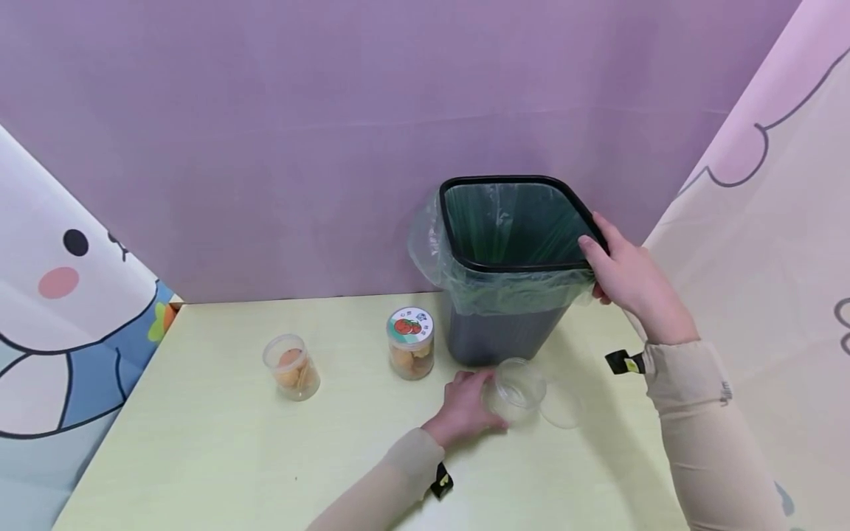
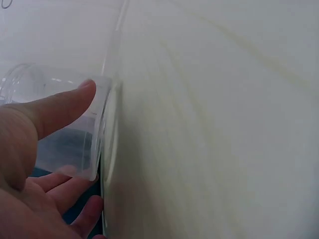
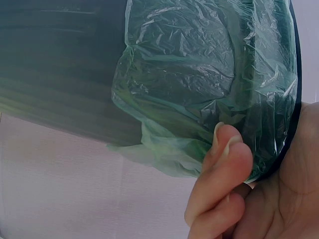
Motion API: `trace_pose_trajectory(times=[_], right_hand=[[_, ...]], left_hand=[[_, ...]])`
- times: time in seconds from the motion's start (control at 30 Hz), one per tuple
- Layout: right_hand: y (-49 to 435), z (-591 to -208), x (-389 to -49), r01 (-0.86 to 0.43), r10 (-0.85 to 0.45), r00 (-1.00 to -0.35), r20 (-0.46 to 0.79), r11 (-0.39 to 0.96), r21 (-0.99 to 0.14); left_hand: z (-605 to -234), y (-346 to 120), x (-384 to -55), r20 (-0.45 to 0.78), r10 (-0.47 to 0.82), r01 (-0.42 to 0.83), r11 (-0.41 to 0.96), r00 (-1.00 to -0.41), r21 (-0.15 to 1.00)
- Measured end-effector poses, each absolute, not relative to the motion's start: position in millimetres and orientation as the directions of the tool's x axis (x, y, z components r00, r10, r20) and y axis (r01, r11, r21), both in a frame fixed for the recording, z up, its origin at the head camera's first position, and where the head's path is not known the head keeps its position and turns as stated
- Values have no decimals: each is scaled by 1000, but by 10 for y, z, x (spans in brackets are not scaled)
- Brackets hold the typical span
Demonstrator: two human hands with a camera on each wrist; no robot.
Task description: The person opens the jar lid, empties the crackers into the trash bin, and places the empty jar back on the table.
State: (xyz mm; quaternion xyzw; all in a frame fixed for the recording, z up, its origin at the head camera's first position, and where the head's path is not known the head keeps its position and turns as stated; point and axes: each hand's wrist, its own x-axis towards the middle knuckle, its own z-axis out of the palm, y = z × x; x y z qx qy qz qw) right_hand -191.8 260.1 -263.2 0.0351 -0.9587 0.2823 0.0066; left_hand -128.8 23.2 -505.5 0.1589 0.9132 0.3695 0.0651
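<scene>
A dark grey trash bin (image 1: 501,335) stands on the table with a black rim and a translucent green bag (image 1: 524,295) folded over it. My right hand (image 1: 631,276) grips the bin's near right corner, thumb over the rim and fingers outside against the bag (image 3: 184,74). In front of the bin, my left hand (image 1: 467,408) holds a clear plastic jar (image 1: 521,391) from its left side. The left wrist view shows the thumb along this jar (image 2: 70,144) and the other fingers on its far side. A clear round lid (image 1: 563,408) lies flat to its right.
A lidded jar (image 1: 411,354) of cookies with a tomato picture on top stands left of the bin. Farther left is another clear jar (image 1: 295,376) with cookies inside. The pale yellow table (image 1: 219,457) meets a purple backdrop (image 1: 299,147) behind and printed curtains at both sides.
</scene>
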Motion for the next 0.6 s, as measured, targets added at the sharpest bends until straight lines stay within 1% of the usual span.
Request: trace_pose_trajectory(times=[0.07, 0.2, 0.4, 0.6], right_hand=[[2606, -2636, -1922, -71, -62, -997, 35, 837, -543], [2618, -2647, -1931, -81, -65, -997, 49, 830, -552], [2621, -2648, -1931, -77, -63, -997, 45, 832, -550], [2609, -2647, -1924, -66, -57, -998, 34, 826, -559]], left_hand=[[-5069, 244, -1304, 18, 336, 258, 688, -942, 679], [-5074, 228, -1319, 20, 338, 257, 673, -941, 694], [-5030, 101, -1331, -29, 343, 205, 624, -939, 754], [-4933, -147, -1370, -13, 379, 204, 526, -925, 826]])
